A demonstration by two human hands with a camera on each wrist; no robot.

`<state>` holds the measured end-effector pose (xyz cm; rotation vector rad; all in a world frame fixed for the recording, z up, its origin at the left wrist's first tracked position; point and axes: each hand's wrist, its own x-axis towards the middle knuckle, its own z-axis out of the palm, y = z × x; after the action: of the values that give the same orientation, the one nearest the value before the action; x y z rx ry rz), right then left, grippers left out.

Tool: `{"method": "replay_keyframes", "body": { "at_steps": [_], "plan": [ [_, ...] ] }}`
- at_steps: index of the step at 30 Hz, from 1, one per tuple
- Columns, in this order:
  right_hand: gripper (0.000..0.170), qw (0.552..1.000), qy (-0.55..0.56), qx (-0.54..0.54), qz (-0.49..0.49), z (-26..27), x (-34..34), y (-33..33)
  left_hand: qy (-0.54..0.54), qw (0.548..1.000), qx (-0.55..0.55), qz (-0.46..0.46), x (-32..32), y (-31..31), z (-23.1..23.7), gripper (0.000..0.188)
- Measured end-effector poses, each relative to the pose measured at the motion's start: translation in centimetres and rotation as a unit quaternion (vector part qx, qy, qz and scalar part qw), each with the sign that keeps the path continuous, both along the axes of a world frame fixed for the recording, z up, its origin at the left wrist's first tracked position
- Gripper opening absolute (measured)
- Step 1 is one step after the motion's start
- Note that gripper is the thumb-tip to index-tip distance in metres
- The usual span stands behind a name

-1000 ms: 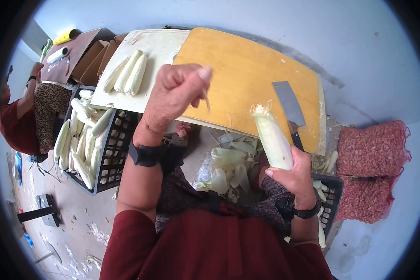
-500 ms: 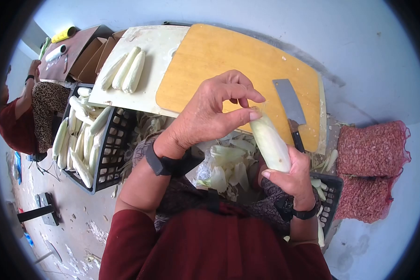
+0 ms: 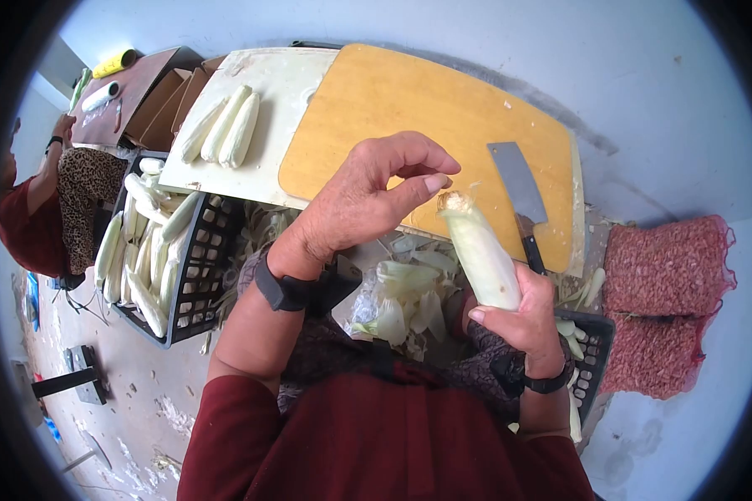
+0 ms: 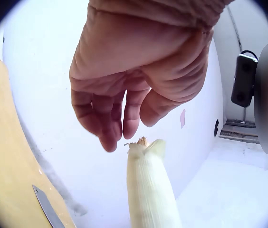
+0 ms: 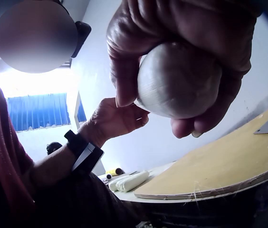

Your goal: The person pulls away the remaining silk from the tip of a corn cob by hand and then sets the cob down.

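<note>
My right hand [image 3: 525, 313] grips an ear of corn [image 3: 480, 250] in pale husk around its lower end, and the ear slants up and away. In the right wrist view the rounded end of the corn [image 5: 179, 80] fills the curled fingers. My left hand [image 3: 384, 188] hovers beside the ear's upper end, thumb and fingers bent and apart. Seen from the left wrist, the fingertips of that hand [image 4: 138, 61] stand just above the brownish cut end of the ear [image 4: 148, 185], with nothing between them.
A cleaver [image 3: 520, 188] lies on the yellow cutting board [image 3: 393, 100]. Three husked ears [image 3: 226, 129] lie on the pale tabletop to the left. A black crate [image 3: 194, 284] full of ears stands below. Loose husks [image 3: 414, 292] cover the floor; red mesh sacks [image 3: 664, 301] stand right.
My left hand came from the left to the ear's upper end, touched it, then drew back slightly from it. The right hand keeps its grip on the ear.
</note>
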<state>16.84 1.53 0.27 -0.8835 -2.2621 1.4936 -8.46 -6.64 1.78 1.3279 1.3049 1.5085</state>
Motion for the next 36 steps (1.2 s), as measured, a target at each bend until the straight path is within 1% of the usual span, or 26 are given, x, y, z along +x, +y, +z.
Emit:
{"method": "replay_keyframes", "body": {
  "at_steps": [1, 2, 4, 5, 7, 8, 10, 11, 13, 14, 15, 17, 18, 20, 21, 23, 24, 26, 27, 29, 33, 35, 36],
  "plan": [
    [0.051, 1.0, 0.002, -0.022, 0.004, 0.0, 0.1, 0.1, -0.082, 0.995, -0.042, -0.039, 0.1, -0.1, -0.1, 0.028],
    [0.051, 1.0, 0.003, -0.021, 0.004, 0.1, 0.1, 0.0, -0.081, 0.995, -0.041, -0.038, 0.1, -0.1, 0.1, 0.028],
    [0.05, 0.987, 0.034, -0.155, -0.027, 0.4, 0.1, -0.2, -0.141, 0.977, -0.038, -0.155, -0.1, -0.2, 0.5, 0.04],
    [0.05, 0.987, 0.035, -0.153, -0.027, 0.6, -0.1, -0.3, -0.139, 0.977, -0.035, -0.155, 0.1, -0.2, 0.5, 0.04],
    [0.047, 0.979, 0.049, -0.195, -0.042, 1.0, -0.3, -0.3, -0.194, 0.973, 0.001, -0.127, 1.1, -0.1, 0.3, 0.049],
    [0.047, 0.979, 0.049, -0.193, -0.042, 1.0, -0.3, -0.3, -0.193, 0.973, 0.003, -0.127, 1.6, 0.0, 0.1, 0.049],
    [0.048, 0.969, 0.051, -0.243, -0.008, 0.8, -0.2, -0.1, -0.239, 0.956, -0.021, -0.169, 2.5, 0.3, -0.4, 0.052],
    [0.048, 0.969, 0.051, -0.242, -0.007, 0.6, -0.2, -0.1, -0.239, 0.956, -0.019, -0.169, 2.9, 0.5, -0.7, 0.052],
    [0.051, 0.969, 0.046, -0.243, 0.021, 0.3, -0.3, -0.2, -0.277, 0.944, -0.027, -0.176, 3.5, 0.8, -1.1, 0.047],
    [0.052, 0.963, 0.035, -0.262, 0.041, 0.4, -0.4, 0.0, -0.285, 0.943, -0.024, -0.169, 3.7, 0.9, -1.1, 0.04],
    [0.052, 0.964, 0.034, -0.262, 0.04, 0.2, -0.4, -0.1, -0.286, 0.943, -0.023, -0.169, 3.7, 0.8, -1.1, 0.04],
    [0.053, 0.977, 0.063, -0.204, 0.023, -0.4, -0.6, -0.5, -0.196, 0.971, -0.043, -0.13, 3.6, 0.6, -0.9, 0.036],
    [0.053, 0.977, 0.063, -0.204, 0.022, -0.4, -0.8, -0.6, -0.196, 0.971, -0.043, -0.131, 3.6, 0.6, -0.9, 0.036],
    [0.055, 0.993, 0.065, -0.097, 0.02, -0.4, -1.2, -0.7, -0.135, 0.985, -0.09, -0.062, 3.7, 0.6, -0.9, 0.036],
    [0.055, 0.993, 0.065, -0.098, 0.019, -0.5, -1.4, -0.9, -0.135, 0.985, -0.092, -0.063, 3.8, 0.4, -0.5, 0.036],
    [0.055, 0.994, 0.069, -0.084, -0.001, -0.7, -1.7, -1.1, -0.023, 0.992, -0.124, -0.004, 4.2, 0.2, 0.7, 0.034],
    [0.055, 0.994, 0.069, -0.085, -0.004, -0.9, -1.7, -1.1, -0.023, 0.992, -0.125, -0.006, 4.5, 0.3, 0.3, 0.034],
    [0.053, 0.996, 0.05, -0.079, -0.004, -1.2, -1.7, -1.3, 0.015, 0.999, -0.009, 0.047, 5.1, 0.5, -0.9, 0.041],
    [0.053, 0.996, 0.05, -0.079, -0.005, -1.3, -1.6, -1.3, 0.015, 0.999, -0.009, 0.046, 5.3, 0.7, -1.1, 0.041],
    [0.049, 0.994, 0.045, -0.099, -0.017, -1.4, -1.4, -1.3, -0.087, 0.995, 0.021, 0.054, 5.5, 0.8, -1.2, 0.044],
    [0.048, 0.992, 0.055, -0.112, -0.035, -1.3, -1.4, -1.3, -0.123, 0.991, 0.01, 0.043, 4.9, 0.4, -0.7, 0.043],
    [0.046, 0.992, 0.053, -0.112, -0.033, -1.5, -1.4, -1.3, -0.13, 0.988, 0.057, 0.063, 4.9, 0.5, -1.1, 0.035],
    [0.046, 0.992, 0.053, -0.112, -0.033, -1.5, -1.4, -1.3, -0.129, 0.988, 0.057, 0.063, 4.8, 0.4, -1.2, 0.035]
  ]
}}
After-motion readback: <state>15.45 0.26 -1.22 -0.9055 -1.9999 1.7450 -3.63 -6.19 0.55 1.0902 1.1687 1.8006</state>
